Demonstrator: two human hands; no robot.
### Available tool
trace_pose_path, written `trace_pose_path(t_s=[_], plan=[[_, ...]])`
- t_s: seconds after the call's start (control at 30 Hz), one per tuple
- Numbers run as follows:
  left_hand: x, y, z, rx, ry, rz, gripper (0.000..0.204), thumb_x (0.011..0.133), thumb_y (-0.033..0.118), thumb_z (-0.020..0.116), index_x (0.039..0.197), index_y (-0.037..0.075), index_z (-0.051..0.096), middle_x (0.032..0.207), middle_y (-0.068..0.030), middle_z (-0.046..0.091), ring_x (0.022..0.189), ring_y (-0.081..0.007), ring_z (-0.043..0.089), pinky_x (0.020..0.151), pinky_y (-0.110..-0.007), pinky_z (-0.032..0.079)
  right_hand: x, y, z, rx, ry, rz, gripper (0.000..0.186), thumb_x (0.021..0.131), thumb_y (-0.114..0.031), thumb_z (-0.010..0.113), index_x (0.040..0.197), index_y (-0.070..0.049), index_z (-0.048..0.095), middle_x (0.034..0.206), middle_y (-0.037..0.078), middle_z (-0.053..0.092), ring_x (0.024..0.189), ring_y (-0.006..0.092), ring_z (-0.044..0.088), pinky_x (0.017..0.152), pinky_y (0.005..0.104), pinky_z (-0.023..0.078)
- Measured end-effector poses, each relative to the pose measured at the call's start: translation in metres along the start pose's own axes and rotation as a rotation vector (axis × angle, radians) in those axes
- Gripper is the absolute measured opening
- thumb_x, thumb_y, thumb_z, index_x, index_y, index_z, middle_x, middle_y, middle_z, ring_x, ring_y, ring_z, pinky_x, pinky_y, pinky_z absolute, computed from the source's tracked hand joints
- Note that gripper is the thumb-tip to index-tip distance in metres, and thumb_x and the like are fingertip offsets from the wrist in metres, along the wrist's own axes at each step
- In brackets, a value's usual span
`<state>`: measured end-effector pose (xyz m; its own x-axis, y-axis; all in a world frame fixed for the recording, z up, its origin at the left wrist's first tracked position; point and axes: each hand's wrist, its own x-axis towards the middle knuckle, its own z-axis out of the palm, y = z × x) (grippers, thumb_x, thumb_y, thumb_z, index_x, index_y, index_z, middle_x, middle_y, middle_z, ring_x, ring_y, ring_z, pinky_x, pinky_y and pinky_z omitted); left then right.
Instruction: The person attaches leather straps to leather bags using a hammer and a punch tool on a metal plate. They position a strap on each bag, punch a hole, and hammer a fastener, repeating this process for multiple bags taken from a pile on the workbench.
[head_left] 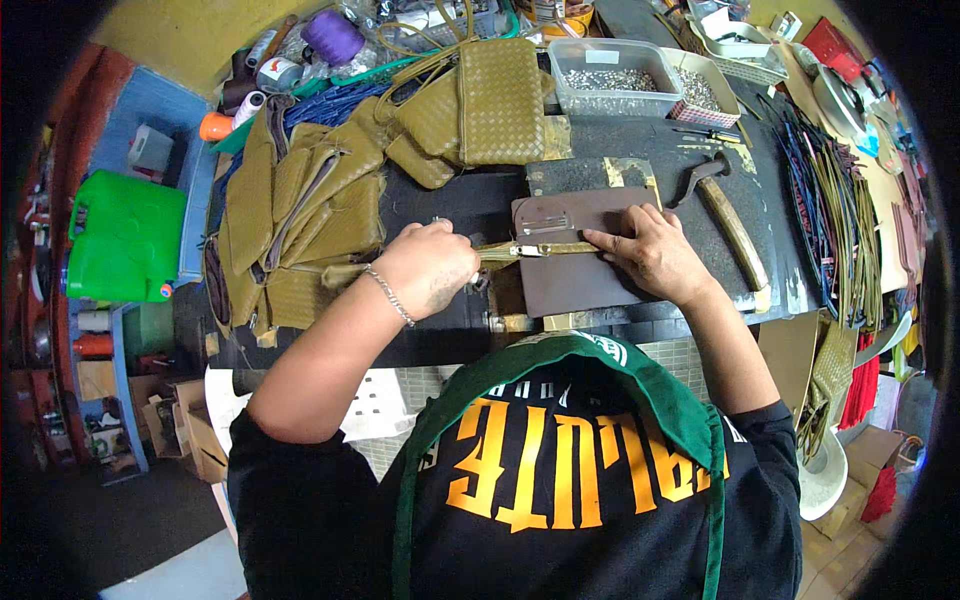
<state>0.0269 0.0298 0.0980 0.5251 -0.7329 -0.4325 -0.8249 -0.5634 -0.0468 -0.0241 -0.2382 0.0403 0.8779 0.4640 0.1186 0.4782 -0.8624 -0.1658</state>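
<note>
An olive strap [565, 248] with a small silver metal fitting [530, 250] lies across a flat brown board [580, 284]. My left hand [430, 265] is closed in a fist round the strap's left part, with a bit of metal showing below the fist. At the strap's right part, my right hand [650, 250] has its fingers bent, the index finger stretched along the strap and pressing it to the board. A slim metal piece [545, 224] rests on the board above the strap. Right of my right hand lies a hammer [730, 215] with a wooden handle.
Woven olive pouches [310, 200] are heaped at the left, with another pouch [500, 100] farther back. A clear tub [615, 78] and a smaller basket [703, 83] of metal parts stand behind. Bundled straps [825, 200] hang at the right. A green jerrycan [125, 235] is far left.
</note>
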Motion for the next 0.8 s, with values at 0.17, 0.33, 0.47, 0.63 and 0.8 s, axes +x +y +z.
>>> trace_pose_path(t_s=[0.17,0.33,0.47,0.63,0.8], plan=[[0.009,0.014,-0.017,0.078,-0.075,-0.042,0.010,0.064,0.008,0.056,0.071,0.007,0.062,0.077,-0.0081,0.061,0.081,-0.0245,0.056,0.067,-0.036,0.046,0.000,-0.004,0.004,-0.029,0.061,-0.007,0.033,0.075,-0.018,0.052,0.106,-0.026,0.057,0.077,0.006,0.043,0.078,0.0214,0.046,0.069,0.0349,0.037],[0.023,0.034,-0.021,0.127,-0.223,-0.014,0.012,0.068,0.012,0.053,0.071,0.008,0.064,0.077,-0.0102,0.062,0.080,-0.0256,0.058,0.067,-0.036,0.046,0.003,-0.014,-0.002,-0.056,0.058,0.040,0.032,0.076,-0.015,0.047,0.105,-0.025,0.059,0.079,0.006,0.044,0.083,0.0216,0.046,0.072,0.0359,0.037],[0.024,0.024,-0.021,-0.047,-0.178,-0.021,0.012,0.063,0.006,0.057,0.072,0.003,0.063,0.078,-0.0143,0.061,0.081,-0.0290,0.058,0.069,-0.039,0.047,0.003,-0.015,-0.001,-0.051,0.042,0.092,0.032,0.075,-0.015,0.048,0.104,-0.025,0.059,0.079,0.005,0.044,0.081,0.0211,0.045,0.072,0.0363,0.037],[-0.007,0.000,-0.030,-0.412,-0.052,0.298,0.023,0.068,0.021,0.064,0.067,0.000,0.052,0.072,-0.0166,0.056,0.076,-0.0298,0.057,0.066,-0.035,0.046,-0.001,-0.008,0.003,-0.016,0.030,0.131,0.033,0.075,-0.015,0.048,0.103,-0.025,0.059,0.078,0.005,0.044,0.081,0.0214,0.046,0.073,0.0364,0.037],[0.021,-0.031,-0.012,-0.676,-0.074,0.339,0.034,0.068,0.029,0.068,0.075,0.001,0.050,0.072,-0.0079,0.047,0.060,-0.0181,0.049,0.055,-0.028,0.040,-0.002,-0.012,-0.001,-0.019,0.023,0.151,0.033,0.074,-0.015,0.049,0.103,-0.027,0.060,0.080,0.006,0.045,0.083,0.0224,0.047,0.076,0.0375,0.037]])
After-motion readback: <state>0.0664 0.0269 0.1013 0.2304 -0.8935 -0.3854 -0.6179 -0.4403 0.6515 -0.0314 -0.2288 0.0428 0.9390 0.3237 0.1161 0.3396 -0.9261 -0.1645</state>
